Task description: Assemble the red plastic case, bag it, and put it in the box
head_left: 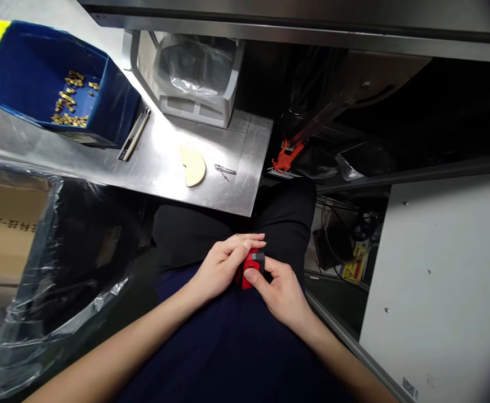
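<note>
Above my lap, both hands meet around a small red and black block-like object (252, 270), largely covered by fingers, so its exact kind does not show. My left hand (222, 266) lies over its upper left side, thumb on top and fingers stretched across. From the right, my right hand (284, 291) grips it, with the thumb pressed on the red face and the fingers curled behind. On the metal table ahead lie a pale yellow half-round piece (193, 166) and some thin metal tweezers-like pieces (225, 170).
A blue bin (119, 106) with small brass parts stands at the left, beside pens (134, 134). Behind is a grey tray (194, 112) with a plastic bag. A bag-lined box (9, 235) sits left, an orange-handled tool (287, 157) and white panel (446, 257) right.
</note>
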Demonstrator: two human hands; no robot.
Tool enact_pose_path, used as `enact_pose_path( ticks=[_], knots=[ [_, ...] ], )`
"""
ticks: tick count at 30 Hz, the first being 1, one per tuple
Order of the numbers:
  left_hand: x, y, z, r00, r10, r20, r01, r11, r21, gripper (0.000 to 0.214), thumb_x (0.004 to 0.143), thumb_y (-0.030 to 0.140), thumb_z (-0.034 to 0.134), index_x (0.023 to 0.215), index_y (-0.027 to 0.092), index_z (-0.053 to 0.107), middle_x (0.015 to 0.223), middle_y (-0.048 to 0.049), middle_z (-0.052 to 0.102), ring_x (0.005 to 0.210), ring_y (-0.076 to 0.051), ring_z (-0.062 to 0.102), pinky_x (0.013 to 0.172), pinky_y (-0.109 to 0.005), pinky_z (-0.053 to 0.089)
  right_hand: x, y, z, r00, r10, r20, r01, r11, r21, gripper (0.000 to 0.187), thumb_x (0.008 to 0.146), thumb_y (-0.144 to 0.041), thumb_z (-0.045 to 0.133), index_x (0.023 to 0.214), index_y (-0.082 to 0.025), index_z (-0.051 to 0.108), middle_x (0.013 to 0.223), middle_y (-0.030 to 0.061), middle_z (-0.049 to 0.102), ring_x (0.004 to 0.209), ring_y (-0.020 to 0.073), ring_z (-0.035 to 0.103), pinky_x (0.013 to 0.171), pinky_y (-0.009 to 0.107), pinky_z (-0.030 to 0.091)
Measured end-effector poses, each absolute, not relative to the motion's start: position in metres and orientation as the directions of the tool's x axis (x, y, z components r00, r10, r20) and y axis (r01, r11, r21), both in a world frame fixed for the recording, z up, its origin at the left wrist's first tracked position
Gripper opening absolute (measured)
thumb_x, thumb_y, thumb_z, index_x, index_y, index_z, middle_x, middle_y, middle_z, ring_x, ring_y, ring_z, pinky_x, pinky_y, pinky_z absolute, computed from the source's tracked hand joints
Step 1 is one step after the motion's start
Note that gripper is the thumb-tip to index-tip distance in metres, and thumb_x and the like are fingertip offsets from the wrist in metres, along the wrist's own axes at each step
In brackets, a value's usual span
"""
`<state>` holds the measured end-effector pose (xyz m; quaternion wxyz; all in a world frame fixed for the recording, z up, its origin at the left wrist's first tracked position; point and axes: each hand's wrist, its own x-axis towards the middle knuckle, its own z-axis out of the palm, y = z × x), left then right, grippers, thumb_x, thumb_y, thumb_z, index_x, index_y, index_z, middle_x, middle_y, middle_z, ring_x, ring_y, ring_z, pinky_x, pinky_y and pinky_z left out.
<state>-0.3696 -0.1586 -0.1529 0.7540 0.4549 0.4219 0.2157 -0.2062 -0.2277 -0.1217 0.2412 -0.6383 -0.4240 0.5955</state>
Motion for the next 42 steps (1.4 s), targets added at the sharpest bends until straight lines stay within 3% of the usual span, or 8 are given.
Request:
enact_pose_path(
  ticks=[5,11,20,25,31,36,39,42],
  knots=[
    [-0.378,-0.157,-0.156,0.599,0.681,-0.422,0.043,0.499,0.866,0.051,0.110,0.049,0.032,0.127,0.026,0.074,0.144,-0.0052,0.064,0.139,-0.028,0.053,0.123,-0.045,0.036,-0.208,-0.227,-0.121,-0.070,0.828,-0.557,0.166,-0.541,-0.825,0.026,0.098,-0.045,0.065,0.097,-0.022,0.076,0.089,0.0004,0.075,0.088,0.0213,0.068,0.081,0.028,0.047],
    [-0.382,-0.156,-0.155,0.629,0.682,-0.373,0.045,0.447,0.893,0.033,0.102,0.043,0.060,0.126,0.026,0.075,0.140,-0.0057,0.067,0.135,-0.029,0.057,0.120,-0.043,0.040,-0.208,-0.229,-0.122,-0.061,0.823,-0.565,0.219,-0.542,-0.812,0.029,0.098,-0.048,0.064,0.097,-0.021,0.077,0.091,0.0008,0.077,0.084,0.0201,0.068,0.078,0.028,0.047],
    [-0.373,-0.157,-0.157,0.540,0.695,-0.474,-0.002,0.564,0.826,0.050,0.108,0.051,0.042,0.110,0.020,0.081,0.126,-0.0092,0.075,0.123,-0.029,0.065,0.113,-0.043,0.045,-0.210,-0.231,-0.121,-0.060,0.843,-0.535,0.260,-0.504,-0.824,0.024,0.100,-0.043,0.062,0.099,-0.022,0.074,0.097,0.0014,0.076,0.094,0.0221,0.068,0.086,0.029,0.048],
    [-0.380,-0.156,-0.159,0.571,0.686,-0.451,-0.008,0.554,0.833,0.032,0.099,0.044,0.064,0.118,0.023,0.079,0.134,-0.0059,0.071,0.130,-0.028,0.059,0.115,-0.036,0.041,-0.201,-0.236,-0.126,-0.114,0.855,-0.506,0.263,-0.465,-0.845,0.026,0.099,-0.044,0.065,0.115,-0.025,0.073,0.110,0.0030,0.073,0.104,0.0226,0.066,0.093,0.031,0.048],
    [-0.376,-0.149,-0.168,0.428,0.551,-0.716,-0.045,0.804,0.593,0.055,0.099,0.062,0.054,0.118,0.017,0.078,0.093,-0.0090,0.078,0.083,-0.024,0.069,0.083,-0.037,0.053,-0.197,-0.223,-0.130,-0.229,0.874,-0.428,0.272,-0.365,-0.890,0.017,0.096,-0.040,0.070,0.097,-0.025,0.078,0.100,0.0018,0.073,0.097,0.0202,0.067,0.089,0.030,0.048],
    [-0.385,-0.142,-0.161,0.462,0.681,-0.568,-0.033,0.653,0.757,0.055,0.104,0.061,0.044,0.132,0.021,0.071,0.133,-0.0088,0.071,0.127,-0.029,0.061,0.115,-0.041,0.041,-0.198,-0.212,-0.127,-0.128,0.930,-0.344,0.225,-0.311,-0.923,0.022,0.098,-0.041,0.068,0.093,-0.024,0.081,0.087,0.0019,0.070,0.082,0.0182,0.064,0.078,0.029,0.046],
    [-0.394,-0.143,-0.153,0.537,0.748,-0.390,-0.053,0.492,0.869,0.052,0.101,0.050,0.059,0.148,0.027,0.055,0.155,-0.0061,0.053,0.144,-0.029,0.047,0.123,-0.041,0.034,-0.198,-0.207,-0.120,-0.098,0.943,-0.318,0.205,-0.293,-0.934,0.024,0.098,-0.041,0.068,0.089,-0.024,0.082,0.084,0.0016,0.069,0.080,0.0177,0.062,0.075,0.029,0.045],
    [-0.398,-0.148,-0.149,0.596,0.742,-0.308,-0.080,0.436,0.896,0.071,0.093,0.040,0.074,0.156,0.032,0.042,0.163,-0.0072,0.043,0.147,-0.031,0.043,0.121,-0.043,0.038,-0.201,-0.202,-0.114,-0.065,0.943,-0.328,0.196,-0.310,-0.930,0.027,0.098,-0.042,0.068,0.084,-0.023,0.081,0.082,0.0016,0.068,0.078,0.0175,0.061,0.072,0.028,0.044]
  ],
)
